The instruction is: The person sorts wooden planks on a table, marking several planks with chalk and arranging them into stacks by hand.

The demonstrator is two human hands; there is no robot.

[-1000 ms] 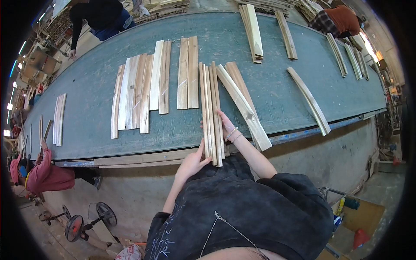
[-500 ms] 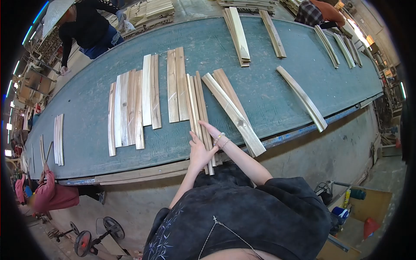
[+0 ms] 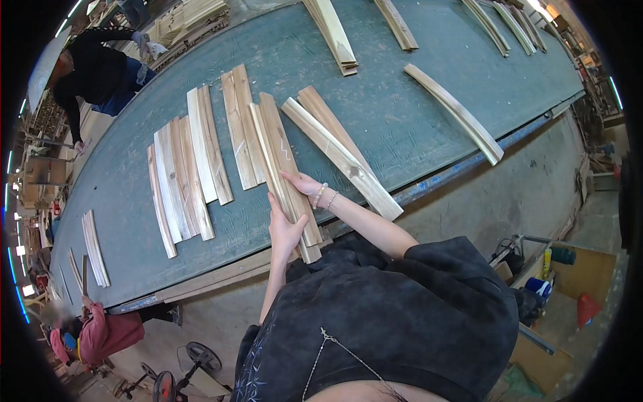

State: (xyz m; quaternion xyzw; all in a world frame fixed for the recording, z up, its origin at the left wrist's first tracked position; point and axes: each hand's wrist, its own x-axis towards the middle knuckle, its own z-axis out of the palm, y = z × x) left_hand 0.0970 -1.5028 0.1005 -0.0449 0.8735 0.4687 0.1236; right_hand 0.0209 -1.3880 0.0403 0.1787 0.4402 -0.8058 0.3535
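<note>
The wooden slats [image 3: 281,151] sat between the left hand [image 3: 286,231] and the right hand [image 3: 305,185]. The left was half closed on one side, thumb on top; the right held the other, some fingers hidden. Near ends poked past the near edge of the green table [image 3: 375,87].

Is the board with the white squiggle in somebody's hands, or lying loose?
In hands: the left hand and right hand grip the lower half of the board from either side.

The counter [image 3: 375,100] is flanked off its left end by glowing strip lights [image 3: 18,285], grey floor [image 3: 161,340] glimpsed below its near edge.
</note>
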